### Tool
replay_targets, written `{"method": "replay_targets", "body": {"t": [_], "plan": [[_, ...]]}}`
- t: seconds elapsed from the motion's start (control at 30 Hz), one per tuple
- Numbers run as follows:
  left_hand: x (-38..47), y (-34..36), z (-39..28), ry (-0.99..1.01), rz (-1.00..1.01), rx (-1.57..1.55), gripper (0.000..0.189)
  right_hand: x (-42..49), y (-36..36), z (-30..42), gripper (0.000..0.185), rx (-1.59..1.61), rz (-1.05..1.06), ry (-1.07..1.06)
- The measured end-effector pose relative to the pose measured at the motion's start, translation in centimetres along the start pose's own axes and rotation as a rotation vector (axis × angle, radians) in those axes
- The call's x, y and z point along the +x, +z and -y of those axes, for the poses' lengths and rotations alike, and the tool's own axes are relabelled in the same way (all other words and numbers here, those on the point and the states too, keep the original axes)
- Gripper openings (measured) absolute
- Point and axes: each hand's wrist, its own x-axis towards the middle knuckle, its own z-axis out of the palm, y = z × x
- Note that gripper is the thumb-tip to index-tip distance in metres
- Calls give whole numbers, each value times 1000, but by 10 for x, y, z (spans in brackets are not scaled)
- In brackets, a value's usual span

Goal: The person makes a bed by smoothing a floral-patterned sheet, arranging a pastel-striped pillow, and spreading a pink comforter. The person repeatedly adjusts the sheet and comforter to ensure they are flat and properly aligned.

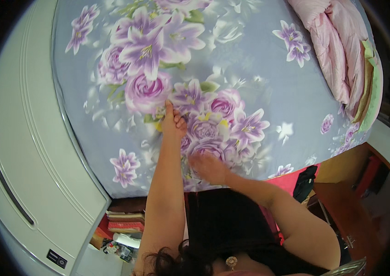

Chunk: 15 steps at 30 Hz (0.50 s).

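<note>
A grey-blue fitted or spread bedsheet (267, 96) with purple lilies and roses covers the mattress before me and lies mostly smooth. My left hand (175, 121) reaches over the middle of the floral print, thumb stretched out and fingers curled in, with no object visible in it. Closer to my body, my right hand (208, 167) is over the sheet near its front edge. It is blurred by motion, so its fingers cannot be made out. Whether either hand touches the cloth is unclear.
A pale glossy headboard (26, 114) with a black socket panel (56, 258) borders the bed at left. A bunched pink quilt (332, 51) lies at the far right. Folded textiles (126, 220) are stacked below left. An open wooden drawer or compartment (339, 165) sits below right.
</note>
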Motion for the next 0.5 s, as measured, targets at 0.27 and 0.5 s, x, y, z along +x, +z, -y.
{"method": "replay_targets", "body": {"t": [0.27, 0.5], "plan": [[-57, -7, 70, 1068, -154, 802, 23, -64, 32, -1, 21, 712, -68, 563], [-108, -101, 114, 1176, -92, 1679, 55, -36, -45, -119, 44, 1903, -912, 1050]]}}
